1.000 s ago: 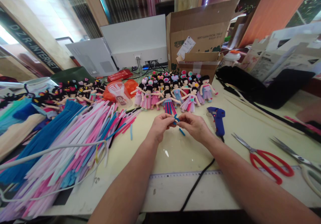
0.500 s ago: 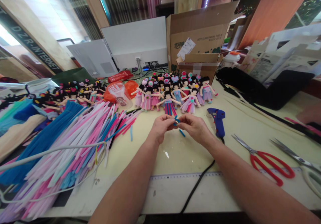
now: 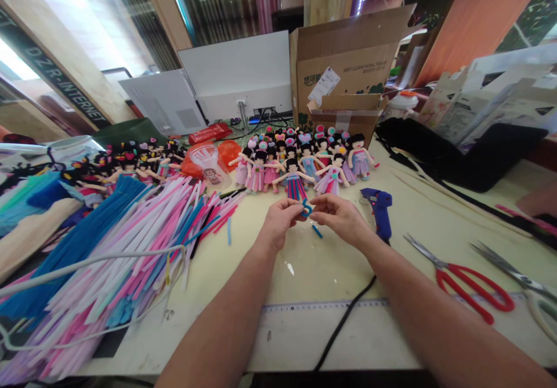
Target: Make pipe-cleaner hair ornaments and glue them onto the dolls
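Observation:
A short blue pipe cleaner (image 3: 307, 209), curled into a small loop, is between my two hands above the table. My left hand (image 3: 284, 217) pinches its left side with thumb and forefinger. From the right, the thumb and forefinger of my right hand (image 3: 334, 214) close on the loop's other edge; their exact contact is hard to make out. Just below the fingers, a cut blue piece (image 3: 317, 231) lies on the table. Beyond my hands stands a doll (image 3: 296, 180) in a striped blue and pink skirt, among several similar pipe-cleaner dolls (image 3: 256, 170).
A blue glue gun (image 3: 379, 211) lies to the right, its black cord running toward me. Red-handled scissors (image 3: 474, 289) and pale-handled scissors (image 3: 522, 280) are farther right. Bundled pipe cleaners (image 3: 122, 231) cover the left side. A ruler strip (image 3: 322, 305) crosses the front; a cardboard box (image 3: 343, 69) stands behind.
The blue pipe cleaner now shows a rounder, more open loop between my fingers. My hands keep nearly the same place, and the view has shifted slightly.

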`<state>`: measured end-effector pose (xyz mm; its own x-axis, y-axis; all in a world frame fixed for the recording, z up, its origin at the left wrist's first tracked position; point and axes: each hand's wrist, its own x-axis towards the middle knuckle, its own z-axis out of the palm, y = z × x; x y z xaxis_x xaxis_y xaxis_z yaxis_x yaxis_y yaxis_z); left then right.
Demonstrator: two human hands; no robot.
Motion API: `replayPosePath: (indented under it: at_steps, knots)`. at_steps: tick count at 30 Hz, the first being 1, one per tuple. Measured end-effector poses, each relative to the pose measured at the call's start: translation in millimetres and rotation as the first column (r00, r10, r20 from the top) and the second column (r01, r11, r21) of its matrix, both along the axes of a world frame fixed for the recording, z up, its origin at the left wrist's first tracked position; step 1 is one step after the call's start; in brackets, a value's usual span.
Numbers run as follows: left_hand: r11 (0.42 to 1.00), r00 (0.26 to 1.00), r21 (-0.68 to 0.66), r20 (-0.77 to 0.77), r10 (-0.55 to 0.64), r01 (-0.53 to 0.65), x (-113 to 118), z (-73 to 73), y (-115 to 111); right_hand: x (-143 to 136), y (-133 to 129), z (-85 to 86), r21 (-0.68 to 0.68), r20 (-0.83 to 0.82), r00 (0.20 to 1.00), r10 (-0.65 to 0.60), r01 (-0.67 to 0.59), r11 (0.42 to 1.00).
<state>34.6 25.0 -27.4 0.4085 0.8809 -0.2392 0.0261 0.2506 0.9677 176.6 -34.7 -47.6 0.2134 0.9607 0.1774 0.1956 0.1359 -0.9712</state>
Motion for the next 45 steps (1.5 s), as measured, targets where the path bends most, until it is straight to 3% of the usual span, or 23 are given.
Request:
replayPosePath:
  at_steps: [7, 13, 19, 26, 31, 41, 45]
  knots:
    - [0.996, 0.999, 0.092, -0.035, -0.001, 0.004, 1.2, -0.2, -1.9, 0.5, -0.9, 4.9, 0.005, 0.036, 0.999, 0.010, -0.011, 1.000]
    - [0.970, 0.996, 0.230, 0.010, -0.084, 0.079, 3.9, -7.3, -1.4, -0.2, -1.1, 8.7, -0.044, -0.013, 1.000, 0.004, -0.004, 0.999]
    - [0.952, 0.990, 0.272, -0.005, -0.143, 0.139, 4.3, -5.1, -4.9, -1.8, -0.3, 6.2, -0.012, -0.050, 0.999, 0.018, -0.018, 1.000]
    - [0.955, 0.978, 0.215, -0.005, -0.210, 0.206, 4.1, -2.0, -4.9, -1.1, 1.4, 2.5, -0.006, -0.061, 0.998, 0.012, -0.012, 1.000]
    - [0.963, 0.981, 0.188, -0.039, -0.191, 0.195, 1.8, -3.5, -1.5, 0.1, 2.1, 1.1, -0.018, -0.040, 0.999, 0.027, -0.028, 0.999]
    - [0.975, 0.976, -0.067, -0.041, -0.213, 0.210, -2.1, -1.3, 0.6, -0.5, 1.7, 1.0, -0.005, -0.037, 0.999, 0.007, -0.007, 1.000]
    - [0.972, 0.967, 0.045, -0.126, -0.224, 0.231, -4.7, -0.1, 2.0, 0.5, 2.6, -1.9, -0.004, 0.006, 1.000, 0.003, -0.003, 1.000]
